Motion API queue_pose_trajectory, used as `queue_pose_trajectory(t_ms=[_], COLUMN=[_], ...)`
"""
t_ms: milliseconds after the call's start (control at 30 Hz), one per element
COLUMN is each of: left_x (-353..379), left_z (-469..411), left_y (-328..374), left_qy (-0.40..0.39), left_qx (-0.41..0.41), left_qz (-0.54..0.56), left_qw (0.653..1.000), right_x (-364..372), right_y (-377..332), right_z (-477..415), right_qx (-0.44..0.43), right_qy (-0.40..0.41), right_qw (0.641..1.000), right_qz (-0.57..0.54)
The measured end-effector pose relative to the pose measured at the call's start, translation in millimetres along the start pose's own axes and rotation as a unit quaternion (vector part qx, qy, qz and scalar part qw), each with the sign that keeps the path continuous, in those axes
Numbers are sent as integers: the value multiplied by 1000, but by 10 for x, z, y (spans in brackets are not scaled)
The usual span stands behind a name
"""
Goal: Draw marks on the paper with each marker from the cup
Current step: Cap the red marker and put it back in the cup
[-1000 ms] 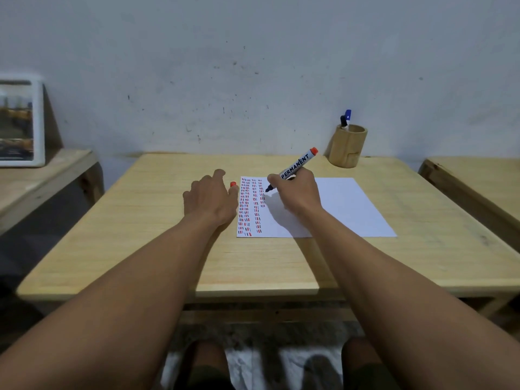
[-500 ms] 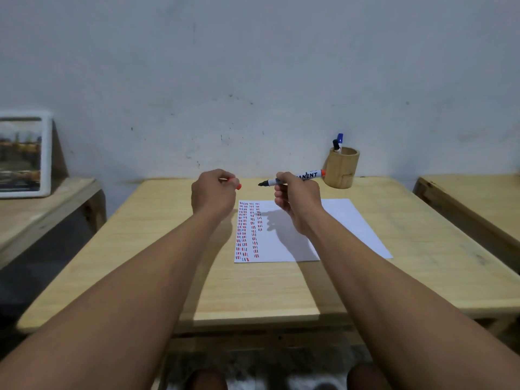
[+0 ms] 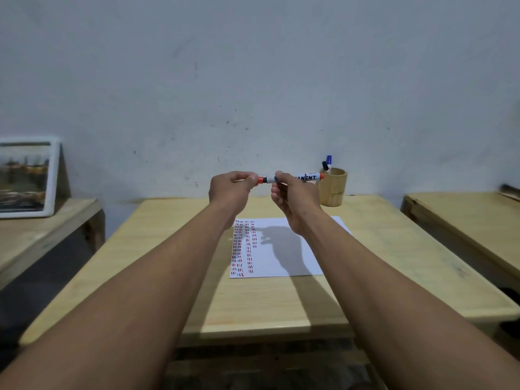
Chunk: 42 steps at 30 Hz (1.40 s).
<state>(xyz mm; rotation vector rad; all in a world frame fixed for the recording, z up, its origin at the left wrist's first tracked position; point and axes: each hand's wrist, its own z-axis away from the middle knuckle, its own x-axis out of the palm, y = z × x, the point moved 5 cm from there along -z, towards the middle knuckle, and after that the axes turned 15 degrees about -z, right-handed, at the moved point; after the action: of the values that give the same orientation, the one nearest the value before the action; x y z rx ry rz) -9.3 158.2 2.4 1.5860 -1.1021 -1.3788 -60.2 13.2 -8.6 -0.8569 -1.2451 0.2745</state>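
Note:
Both hands are raised above the table, level with the cup. My right hand [image 3: 292, 201] grips a white marker [image 3: 306, 177] with "PERMANENT" lettering and a red end, held horizontally. My left hand [image 3: 230, 190] pinches the red cap [image 3: 260, 180] at the marker's tip end, where cap and tip meet. Below, a white paper [image 3: 281, 249] lies on the wooden table [image 3: 168, 263], with columns of short red and dark marks along its left side. A bamboo cup [image 3: 333, 188] at the table's back right holds a blue marker [image 3: 329, 161] and a black one [image 3: 325, 166].
A framed picture [image 3: 26, 178] leans against the wall on a side table at the left. Another wooden table [image 3: 464, 220] stands to the right, across a narrow gap. A scuffed white wall runs right behind the tables.
My right hand lifted the marker off the paper and turned it horizontal. My left hand rose with the red cap and brought it onto the marker's tip. The camera tilted up.

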Motion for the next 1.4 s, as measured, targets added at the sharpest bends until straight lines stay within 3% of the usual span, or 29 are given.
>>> queue_pose_trajectory(t_ms=[400, 667, 800, 900, 1067, 1167, 1333, 1400], left_x=[52, 86, 112, 124, 189, 242, 462, 582], left_z=[98, 113, 197, 234, 205, 168, 54, 15], left_y=[194, 298, 366, 435, 584, 668, 813, 859], left_qy=[-27, -3, 36, 58, 76, 78, 55, 44], left_qx=[-7, 52, 68, 77, 115, 127, 158, 163], left_qz=[38, 2, -19, -27, -66, -88, -119, -130], left_qw=[999, 999, 997, 995, 988, 985, 979, 977], right_x=[-14, -30, -45, -47, -11, -41, -181, -228], right_y=[-140, -118, -130, -208, -414, -525, -749, -837], right_z=[55, 43, -5, -39, 4, 19, -108, -182], right_qx=[28, 57, -23, -105, -140, -166, -196, -199], right_qy=[1, 27, 80, 69, 27, -9, -39, -42], right_qw=[998, 995, 996, 989, 943, 894, 816, 803], right_qz=[-50, -72, -12, 73, 300, 416, 542, 560])
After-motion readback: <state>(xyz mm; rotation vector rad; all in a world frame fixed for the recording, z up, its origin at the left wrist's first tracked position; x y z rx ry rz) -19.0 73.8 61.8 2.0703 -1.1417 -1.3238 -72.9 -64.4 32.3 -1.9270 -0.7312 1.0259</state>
